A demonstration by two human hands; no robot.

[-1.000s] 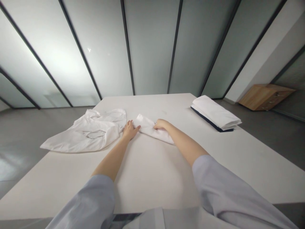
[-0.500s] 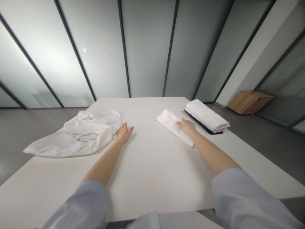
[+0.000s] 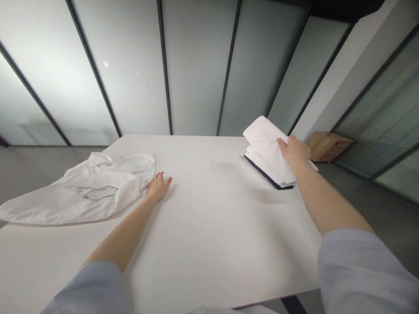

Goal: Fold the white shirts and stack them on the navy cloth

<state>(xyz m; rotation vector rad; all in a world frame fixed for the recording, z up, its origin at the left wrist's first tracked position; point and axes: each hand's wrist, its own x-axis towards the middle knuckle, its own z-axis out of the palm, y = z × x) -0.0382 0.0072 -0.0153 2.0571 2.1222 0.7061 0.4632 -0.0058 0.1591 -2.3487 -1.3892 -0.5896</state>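
My right hand [image 3: 296,150] is closed on a folded white cloth [image 3: 262,130], thumb on the near face. It holds the cloth tilted over the stack at the table's right side. In that stack, folded white cloth [image 3: 266,163] lies on a dark navy piece [image 3: 266,173], whose edge shows at the bottom. My left hand [image 3: 158,187] lies low at the table, fingers spread and nothing gripped. Right beside it is the edge of a large crumpled white cloth [image 3: 108,185]; whether the fingers touch it I cannot tell.
The white table [image 3: 203,226] spans the space in front of me. Part of the crumpled cloth reaches past its left edge. Frosted glass panels [image 3: 196,65] stand behind it. A wooden cabinet [image 3: 327,146] is on the floor at the right.
My right hand has lifted the folded white cloth off the table and carried it right, over the stack. My left hand stays by the crumpled cloth. The view has shifted slightly right.
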